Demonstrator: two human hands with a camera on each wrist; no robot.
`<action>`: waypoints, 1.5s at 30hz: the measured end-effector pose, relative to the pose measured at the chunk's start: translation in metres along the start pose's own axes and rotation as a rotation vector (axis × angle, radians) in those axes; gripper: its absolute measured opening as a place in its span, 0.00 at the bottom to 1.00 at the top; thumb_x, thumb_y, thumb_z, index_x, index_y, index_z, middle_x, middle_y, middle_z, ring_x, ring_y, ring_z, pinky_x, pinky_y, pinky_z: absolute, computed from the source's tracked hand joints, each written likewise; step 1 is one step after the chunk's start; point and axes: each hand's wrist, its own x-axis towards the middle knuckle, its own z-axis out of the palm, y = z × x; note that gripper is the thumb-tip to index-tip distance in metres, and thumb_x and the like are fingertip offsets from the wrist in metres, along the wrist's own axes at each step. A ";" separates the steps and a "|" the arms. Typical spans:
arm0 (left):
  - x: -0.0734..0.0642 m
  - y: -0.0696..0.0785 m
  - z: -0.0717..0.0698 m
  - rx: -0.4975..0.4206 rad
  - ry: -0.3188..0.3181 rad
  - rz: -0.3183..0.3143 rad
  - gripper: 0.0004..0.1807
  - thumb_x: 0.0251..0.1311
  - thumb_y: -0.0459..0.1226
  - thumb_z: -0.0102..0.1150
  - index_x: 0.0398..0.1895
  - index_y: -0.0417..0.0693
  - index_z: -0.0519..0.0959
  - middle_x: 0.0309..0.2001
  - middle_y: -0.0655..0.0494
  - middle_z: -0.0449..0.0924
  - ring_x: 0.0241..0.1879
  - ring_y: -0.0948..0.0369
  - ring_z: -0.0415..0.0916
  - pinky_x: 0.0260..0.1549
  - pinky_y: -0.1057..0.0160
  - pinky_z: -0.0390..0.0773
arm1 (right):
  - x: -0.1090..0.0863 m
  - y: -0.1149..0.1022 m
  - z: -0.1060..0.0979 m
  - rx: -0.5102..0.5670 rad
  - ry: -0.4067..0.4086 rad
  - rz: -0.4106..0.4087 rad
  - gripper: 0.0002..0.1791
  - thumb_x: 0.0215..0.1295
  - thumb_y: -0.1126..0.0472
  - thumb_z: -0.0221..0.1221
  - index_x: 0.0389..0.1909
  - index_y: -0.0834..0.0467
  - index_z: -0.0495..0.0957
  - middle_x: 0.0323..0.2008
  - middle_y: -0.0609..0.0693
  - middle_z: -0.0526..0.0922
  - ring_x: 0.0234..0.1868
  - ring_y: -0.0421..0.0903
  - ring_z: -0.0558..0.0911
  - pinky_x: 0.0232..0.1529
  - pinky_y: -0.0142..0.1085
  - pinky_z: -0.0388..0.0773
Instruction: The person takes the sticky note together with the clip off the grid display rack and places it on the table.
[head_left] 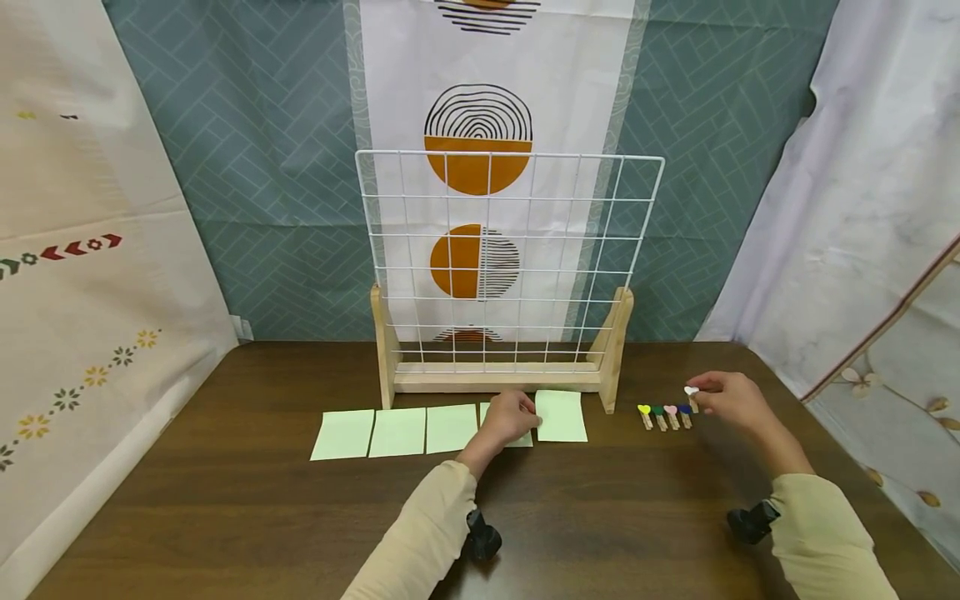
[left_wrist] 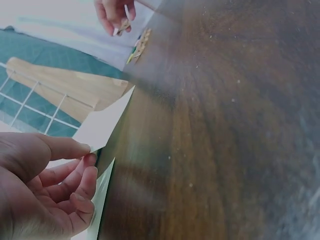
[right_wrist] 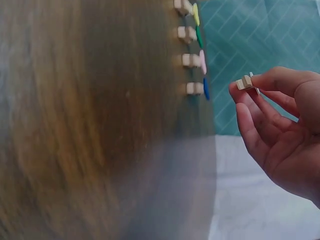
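Note:
Between thumb and index finger, my left hand pinches the left edge of the rightmost pale green paper note. The left wrist view shows this note tilted up off the table. Under that hand lies another green note, partly covered. My right hand holds a small wooden clothespin by thumb and fingertips, above the table at the right; a white heart decorates it. Just left of it lies a row of several similar clothespins with yellow, green, pink and blue hearts.
A white wire grid stands upright in a wooden base behind the notes. More green notes lie in a row to the left on the dark wooden table. Patterned cloths hang at the back and sides.

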 end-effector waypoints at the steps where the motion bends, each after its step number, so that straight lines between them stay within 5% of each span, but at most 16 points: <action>1: 0.000 0.000 0.000 0.012 -0.001 -0.006 0.04 0.53 0.29 0.66 0.28 0.35 0.80 0.25 0.53 0.77 0.24 0.62 0.70 0.21 0.67 0.68 | 0.000 0.002 0.000 0.002 -0.005 0.005 0.16 0.64 0.67 0.58 0.47 0.76 0.75 0.41 0.71 0.81 0.29 0.52 0.84 0.30 0.40 0.81; 15: 0.003 0.004 0.002 0.206 0.001 0.017 0.04 0.50 0.30 0.67 0.24 0.38 0.81 0.25 0.53 0.78 0.22 0.61 0.67 0.21 0.65 0.68 | 0.004 0.032 0.006 0.003 -0.073 0.043 0.13 0.62 0.71 0.59 0.43 0.78 0.76 0.40 0.71 0.81 0.31 0.49 0.82 0.28 0.34 0.79; 26: 0.003 0.006 0.001 0.248 -0.007 0.002 0.08 0.52 0.31 0.66 0.34 0.35 0.81 0.33 0.48 0.81 0.23 0.60 0.69 0.22 0.64 0.71 | 0.003 0.035 0.005 0.006 -0.080 0.055 0.12 0.63 0.72 0.58 0.43 0.77 0.76 0.39 0.69 0.82 0.30 0.45 0.80 0.28 0.33 0.78; 38: -0.003 -0.010 -0.034 0.227 -0.062 0.192 0.12 0.59 0.32 0.61 0.40 0.29 0.81 0.37 0.41 0.82 0.39 0.49 0.80 0.35 0.58 0.78 | -0.003 0.035 0.001 -0.085 -0.048 0.003 0.16 0.66 0.64 0.59 0.45 0.75 0.77 0.37 0.66 0.83 0.28 0.47 0.81 0.28 0.37 0.77; 45: -0.020 -0.023 -0.064 0.327 -0.150 0.309 0.15 0.64 0.33 0.57 0.48 0.30 0.79 0.40 0.41 0.82 0.40 0.49 0.79 0.37 0.55 0.78 | -0.008 0.022 0.001 -0.208 0.033 -0.052 0.21 0.71 0.54 0.54 0.46 0.71 0.80 0.41 0.66 0.83 0.44 0.66 0.79 0.43 0.56 0.75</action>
